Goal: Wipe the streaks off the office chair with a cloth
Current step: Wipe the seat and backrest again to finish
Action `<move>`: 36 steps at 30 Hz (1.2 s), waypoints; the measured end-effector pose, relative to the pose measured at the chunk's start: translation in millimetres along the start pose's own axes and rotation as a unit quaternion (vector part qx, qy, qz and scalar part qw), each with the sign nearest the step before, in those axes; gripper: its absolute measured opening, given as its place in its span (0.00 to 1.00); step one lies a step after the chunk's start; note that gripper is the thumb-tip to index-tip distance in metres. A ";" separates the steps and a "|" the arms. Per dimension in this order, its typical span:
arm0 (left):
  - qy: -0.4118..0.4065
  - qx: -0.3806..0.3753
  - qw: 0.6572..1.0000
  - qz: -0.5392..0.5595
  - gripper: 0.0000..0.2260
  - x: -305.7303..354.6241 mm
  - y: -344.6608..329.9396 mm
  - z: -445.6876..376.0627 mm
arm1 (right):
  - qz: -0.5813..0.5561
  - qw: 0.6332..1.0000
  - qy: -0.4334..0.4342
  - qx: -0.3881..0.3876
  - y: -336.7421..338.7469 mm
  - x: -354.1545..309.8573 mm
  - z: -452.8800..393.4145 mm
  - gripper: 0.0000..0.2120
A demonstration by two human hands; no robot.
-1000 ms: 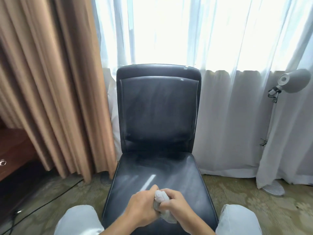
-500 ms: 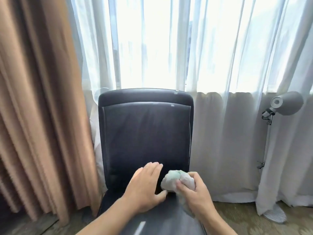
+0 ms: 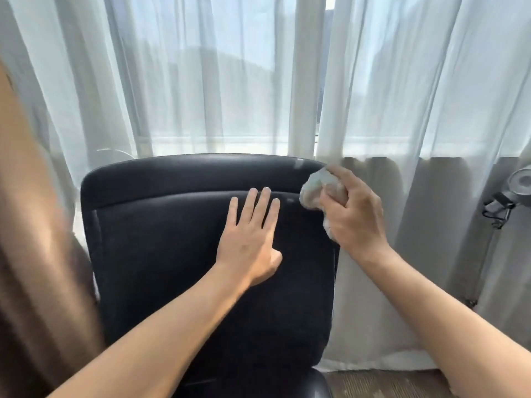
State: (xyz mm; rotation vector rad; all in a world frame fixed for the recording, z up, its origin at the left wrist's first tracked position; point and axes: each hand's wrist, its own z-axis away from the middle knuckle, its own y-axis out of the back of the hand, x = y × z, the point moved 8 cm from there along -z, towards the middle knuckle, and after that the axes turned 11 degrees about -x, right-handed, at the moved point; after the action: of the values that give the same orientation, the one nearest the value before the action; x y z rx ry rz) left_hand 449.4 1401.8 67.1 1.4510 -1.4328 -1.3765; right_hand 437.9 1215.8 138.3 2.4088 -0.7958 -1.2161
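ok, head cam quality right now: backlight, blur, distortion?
Head view: strong backlight through the sheer curtains, so the black chair back reads nearly featureless; brown curtain at left is smeared with motion blur; wide-angle bending shows at the edges; left hand and the right hand holding the cloth stay reasonably sharp.

We faced the office chair [image 3: 184, 282] head on, its backrest filling the lower middle of our view and a corner of its seat showing at the bottom edge. Our left hand [image 3: 250, 239] lay flat on the upper middle of the backrest, fingers pointing up toward the top edge. To its right, our right hand [image 3: 353, 214] held the cloth [image 3: 316, 191] against the backrest's upper right corner. Behind the chair hung the sheer curtain [image 3: 201, 81], with the window behind that. The heavy drape [image 3: 34, 225] hung to the chair's left, and the lamp [image 3: 514, 188] stood at the far right, in front of the curtain.
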 end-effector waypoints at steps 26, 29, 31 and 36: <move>-0.015 0.040 0.995 0.086 0.42 1.3 7.2 0.2 | 0.195 0.978 0.074 -0.011 -9.2 -25.1 -86.2 0.10; -0.013 0.009 0.998 0.067 0.41 -1.9 5.6 -3.0 | 0.159 0.986 0.057 -0.002 -41.8 -19.1 -106.5 0.09; -0.013 -0.014 0.998 0.055 0.41 -6.3 4.3 -4.4 | 0.162 0.981 0.102 0.028 -57.0 -14.8 -87.1 0.14; -0.040 -0.071 0.996 0.046 0.40 -8.9 1.3 5.9 | 0.174 0.974 0.144 -0.034 -71.8 12.9 -9.0 0.15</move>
State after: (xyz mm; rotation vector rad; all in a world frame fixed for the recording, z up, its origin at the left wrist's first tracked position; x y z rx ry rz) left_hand 444.8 1411.3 69.0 1.2372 -1.4020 -1.4622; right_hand 475.2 1265.1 98.5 2.1989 -1.0096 -0.7284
